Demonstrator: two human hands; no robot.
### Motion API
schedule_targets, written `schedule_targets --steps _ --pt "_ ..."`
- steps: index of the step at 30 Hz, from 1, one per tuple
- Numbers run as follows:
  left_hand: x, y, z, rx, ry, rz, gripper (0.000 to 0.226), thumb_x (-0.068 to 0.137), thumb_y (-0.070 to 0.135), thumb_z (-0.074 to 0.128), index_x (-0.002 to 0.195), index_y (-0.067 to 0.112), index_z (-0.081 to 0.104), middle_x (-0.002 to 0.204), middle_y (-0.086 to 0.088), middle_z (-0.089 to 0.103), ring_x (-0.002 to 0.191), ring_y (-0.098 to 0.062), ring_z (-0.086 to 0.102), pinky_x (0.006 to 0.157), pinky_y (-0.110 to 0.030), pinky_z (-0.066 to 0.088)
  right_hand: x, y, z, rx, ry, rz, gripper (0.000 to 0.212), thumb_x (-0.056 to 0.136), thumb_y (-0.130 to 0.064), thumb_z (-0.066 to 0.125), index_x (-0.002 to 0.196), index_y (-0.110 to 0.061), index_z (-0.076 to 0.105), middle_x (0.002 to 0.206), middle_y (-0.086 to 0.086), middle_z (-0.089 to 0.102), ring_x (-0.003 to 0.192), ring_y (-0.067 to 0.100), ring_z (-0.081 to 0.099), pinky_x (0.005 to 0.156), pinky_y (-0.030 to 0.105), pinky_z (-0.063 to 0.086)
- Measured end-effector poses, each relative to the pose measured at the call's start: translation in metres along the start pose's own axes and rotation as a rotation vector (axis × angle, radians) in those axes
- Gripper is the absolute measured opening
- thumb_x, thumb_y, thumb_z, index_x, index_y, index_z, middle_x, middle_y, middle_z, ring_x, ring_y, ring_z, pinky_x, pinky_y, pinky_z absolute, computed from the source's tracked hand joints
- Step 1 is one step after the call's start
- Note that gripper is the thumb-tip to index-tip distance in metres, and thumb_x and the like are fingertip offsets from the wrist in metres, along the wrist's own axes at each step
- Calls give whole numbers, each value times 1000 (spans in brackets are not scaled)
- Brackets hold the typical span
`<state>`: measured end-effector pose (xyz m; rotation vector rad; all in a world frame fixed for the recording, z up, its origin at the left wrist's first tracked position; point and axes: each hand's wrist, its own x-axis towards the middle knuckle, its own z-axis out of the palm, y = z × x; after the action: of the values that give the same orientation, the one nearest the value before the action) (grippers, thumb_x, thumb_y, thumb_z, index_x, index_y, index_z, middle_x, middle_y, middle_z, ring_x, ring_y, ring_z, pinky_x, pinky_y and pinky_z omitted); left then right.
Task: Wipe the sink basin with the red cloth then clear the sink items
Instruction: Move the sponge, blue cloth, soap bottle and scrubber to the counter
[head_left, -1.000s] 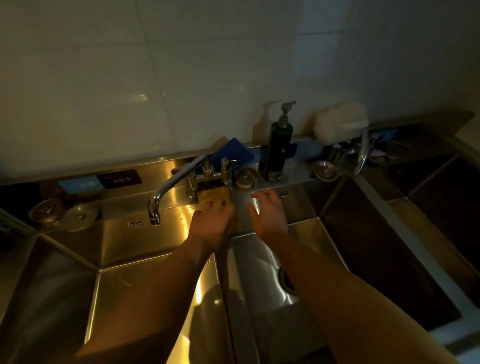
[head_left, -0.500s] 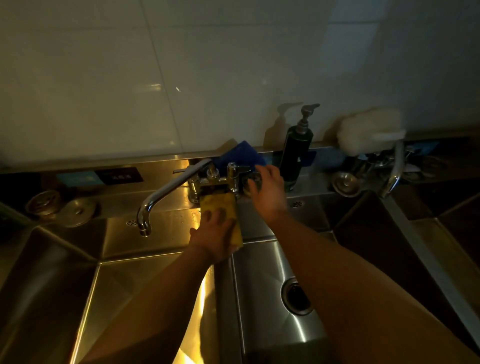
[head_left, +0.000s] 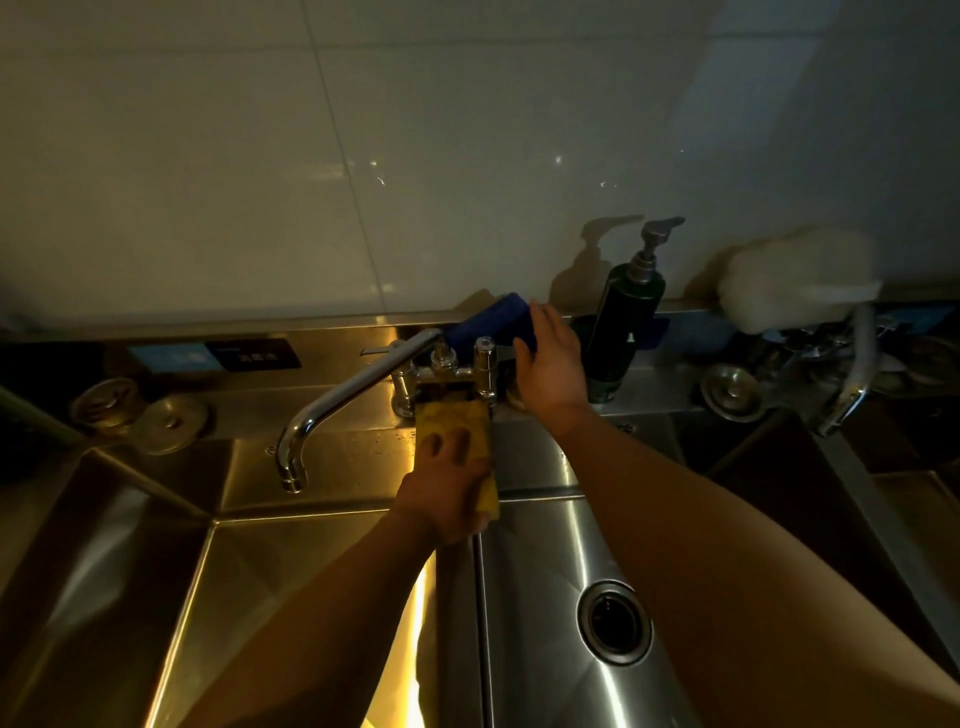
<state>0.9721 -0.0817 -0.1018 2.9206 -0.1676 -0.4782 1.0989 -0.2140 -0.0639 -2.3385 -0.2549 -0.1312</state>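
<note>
The left hand (head_left: 447, 486) lies flat, fingers spread and straight, pressing a cloth (head_left: 470, 423) onto the steel ledge where the divider between two basins meets the back of the sink. In this dim, amber light the cloth looks yellow, though its true colour is hard to judge. The right hand (head_left: 550, 364) reaches past the tap handles (head_left: 485, 358) and grips the end of a blue cloth (head_left: 491, 317), thumb beneath and fingers over the top; that cloth is propped against the tiled wall (head_left: 311, 182) behind the faucet (head_left: 322, 415).

The faucet's spout curves left over the left basin (head_left: 260, 597). The right basin (head_left: 540, 597) shows its round drain (head_left: 615, 621). Just right of the right hand a dark pump bottle (head_left: 623, 332) stands upright on the back ledge. Further right, a white pad (head_left: 800, 280) sits above a second faucet (head_left: 857, 379), with a metal strainer (head_left: 732, 392) near it. Two more round metal plugs (head_left: 171, 421) rest on the worktop at far left.
</note>
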Motion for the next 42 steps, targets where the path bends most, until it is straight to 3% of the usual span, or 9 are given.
schedule_targets --steps 4,8,11,21,26,32,42 --pt "0 -1 0 18 6 5 66 78 47 65 136 34 39 152 -2 12 139 -37 7 103 -51 40 7 -1 3 -7 22 -19 48 99 -21 41 145 -16 30 146 9 36 135 30 26 111 40 28" --pt "-4 -2 -3 69 22 22 61 81 48 60 136 32 39 151 -2 17 138 -34 11 103 -51 39 6 -3 3 6 86 -45 35 95 -14 48 129 -12 50 131 12 48 121 31 39 102 37 36" --pt "-9 -3 -4 96 38 28 57 83 49 57 134 32 40 149 -2 20 138 -33 14 103 -51 37 4 -3 -3 26 120 -26 29 95 -11 47 123 -11 54 127 12 50 116 30 41 98 35 36" --pt "-32 10 -6 83 103 10 52 84 44 56 133 34 41 145 -2 27 134 -27 21 104 -50 33 -31 1 -32 13 215 -19 25 94 -12 47 118 -10 55 126 12 49 120 28 40 96 36 40" --pt "-46 24 -7 103 76 -25 61 83 43 58 138 36 33 149 0 22 138 -28 14 106 -54 23 -60 6 -49 57 233 -22 24 93 -11 48 117 -12 53 126 9 48 120 26 41 99 38 41" --pt "-77 41 -10 110 153 13 58 85 42 55 139 39 32 146 1 26 136 -24 17 100 -50 29 -109 7 -62 73 269 15 25 93 -13 49 118 -13 52 125 10 50 121 25 41 101 43 40" --pt "-151 27 -7 76 201 41 60 82 41 54 138 35 35 145 1 28 134 -22 20 97 -48 31 -186 -12 -57 13 200 58 26 95 -14 47 121 -11 51 126 11 49 121 26 38 95 31 35"
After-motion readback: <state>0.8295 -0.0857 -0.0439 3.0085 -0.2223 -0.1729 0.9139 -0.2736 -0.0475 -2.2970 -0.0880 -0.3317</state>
